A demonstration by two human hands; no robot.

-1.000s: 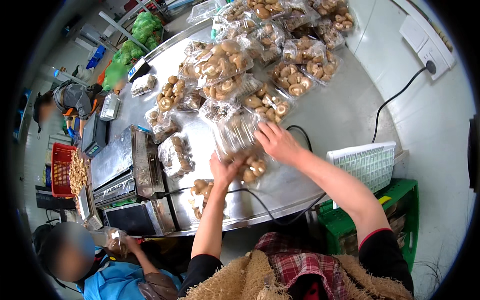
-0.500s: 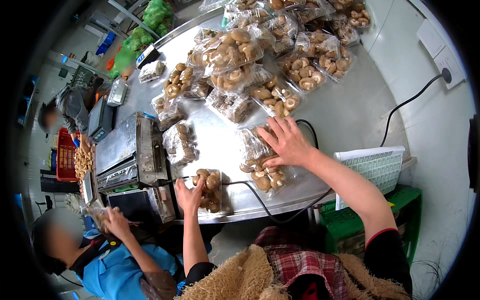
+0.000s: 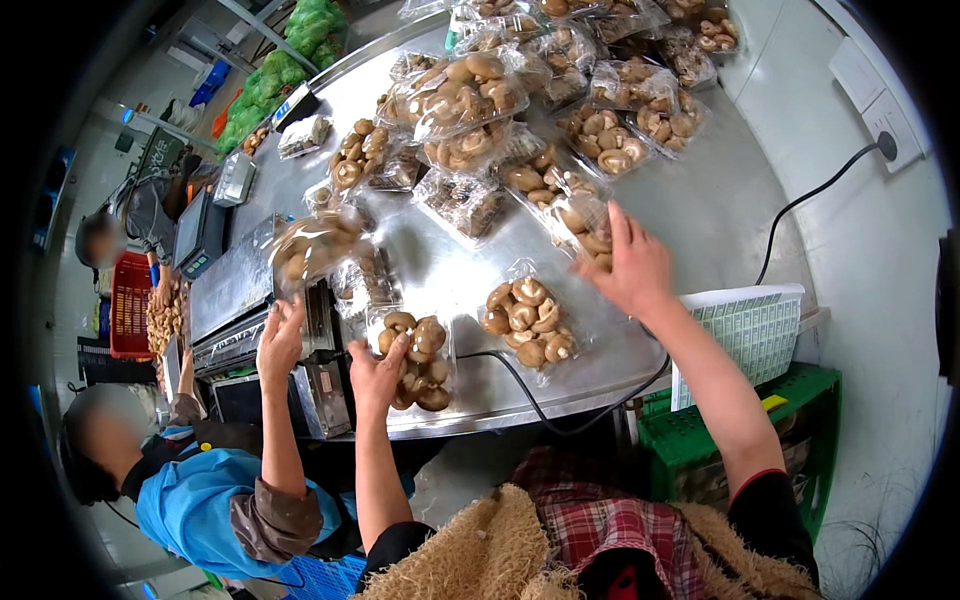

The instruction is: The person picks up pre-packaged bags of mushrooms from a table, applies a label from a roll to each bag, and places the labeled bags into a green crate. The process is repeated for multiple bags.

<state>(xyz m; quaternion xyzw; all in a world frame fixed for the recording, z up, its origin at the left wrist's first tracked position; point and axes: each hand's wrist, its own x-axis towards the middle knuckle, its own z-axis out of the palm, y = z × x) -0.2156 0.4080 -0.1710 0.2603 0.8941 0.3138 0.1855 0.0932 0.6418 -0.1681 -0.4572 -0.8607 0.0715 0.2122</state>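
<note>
My left hand [image 3: 377, 372] grips the edge of a clear plastic pack of brown mushrooms [image 3: 428, 365] by the table's near edge. Up and to the right, my right hand [image 3: 640, 268] has its thumb and fingers around another mushroom pack [image 3: 583, 222], slightly blurred, beside the heap. Between my hands, a third mushroom pack [image 3: 527, 320] lies on the metal table [image 3: 640, 360], mushrooms showing through the film. To the left, a co-worker's hand [image 3: 281, 345] is raised just below a motion-blurred mushroom pack [image 3: 318, 245] over the scale.
Many mushroom packs are heaped at the far side [image 3: 455, 95]. A black cable [image 3: 505, 372] loops over the near edge. At right are a white basket with label sheets [image 3: 745, 335] and a green crate [image 3: 740, 420]. A weighing machine [image 3: 235, 290] stands at left.
My right hand has lifted the upper pack off the one beneath and moved it up and right. My left hand has closed on its pack. The co-worker's arm has reached toward the table.
</note>
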